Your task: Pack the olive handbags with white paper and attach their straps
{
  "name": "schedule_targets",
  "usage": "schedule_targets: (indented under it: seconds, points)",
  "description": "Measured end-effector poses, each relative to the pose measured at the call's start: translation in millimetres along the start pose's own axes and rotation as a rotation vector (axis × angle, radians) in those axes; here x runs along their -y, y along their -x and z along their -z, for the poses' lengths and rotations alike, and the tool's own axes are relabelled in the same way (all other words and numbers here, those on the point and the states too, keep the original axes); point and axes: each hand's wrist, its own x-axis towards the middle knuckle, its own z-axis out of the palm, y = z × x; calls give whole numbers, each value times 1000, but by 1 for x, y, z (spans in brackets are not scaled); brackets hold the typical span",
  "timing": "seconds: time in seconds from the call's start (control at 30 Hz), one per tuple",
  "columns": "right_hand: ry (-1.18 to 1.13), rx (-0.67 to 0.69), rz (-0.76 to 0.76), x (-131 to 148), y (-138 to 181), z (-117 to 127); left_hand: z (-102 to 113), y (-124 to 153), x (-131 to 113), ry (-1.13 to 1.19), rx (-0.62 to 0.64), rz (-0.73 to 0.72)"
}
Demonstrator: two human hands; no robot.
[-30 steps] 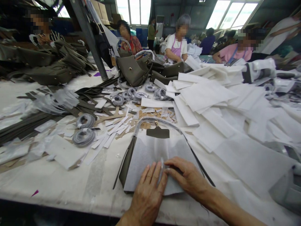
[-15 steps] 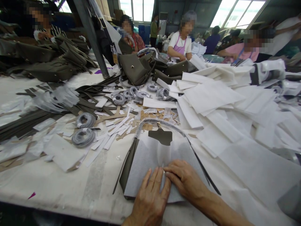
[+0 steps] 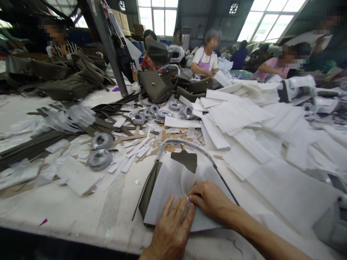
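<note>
A dark olive handbag (image 3: 148, 195) lies on the table in front of me, its plastic-wrapped handle (image 3: 187, 143) arching away from me. Thin white wrapping sheet (image 3: 162, 184) covers most of its upper face. A dark tab (image 3: 185, 160) with a gold clasp shows above the sheet. My left hand (image 3: 173, 225) rests on the sheet, fingers stretched out and pressing it down. Beside it, my right hand (image 3: 210, 200) has its fingertips pinched on a gathered fold of the sheet, close to the left fingertips. A crease runs up from this pinch toward the tab.
White sheets (image 3: 292, 187) are piled at the right. Coiled wrapped straps (image 3: 100, 159), paper strips (image 3: 137, 151) and dark straps (image 3: 35, 148) lie at the left. More olive bags (image 3: 157, 86) stand farther back, beside a metal post (image 3: 111, 47). Several people work behind.
My right fingertips have drawn the sheet into a gathered fold, and its upper part now creases beside the tab. My left hand stays nearly in place. The view has tipped slightly upward.
</note>
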Motion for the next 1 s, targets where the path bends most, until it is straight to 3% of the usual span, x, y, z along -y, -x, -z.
schedule_targets:
  seconds: [0.27, 0.37, 0.5, 0.63, 0.87, 1.0]
  points:
    - [-7, -143, -168, 2, -5, -11, -13, 6, -6, 55, -34, 57]
    - [-110, -184, -185, 1, -4, -13, -12, 4, -6, 45, -34, 56]
    - [-288, -272, -65, -2, 2, -18, -13, 4, -7, 34, -56, 53]
    - [-281, -255, 62, -8, 4, -26, -12, 6, -5, 42, -63, 57]
    - [-270, -201, 136, -14, 2, -27, 7, -3, 7, 215, -83, 18]
    - [-155, -165, 108, -8, 0, -28, 9, -7, 12, 344, -34, 80]
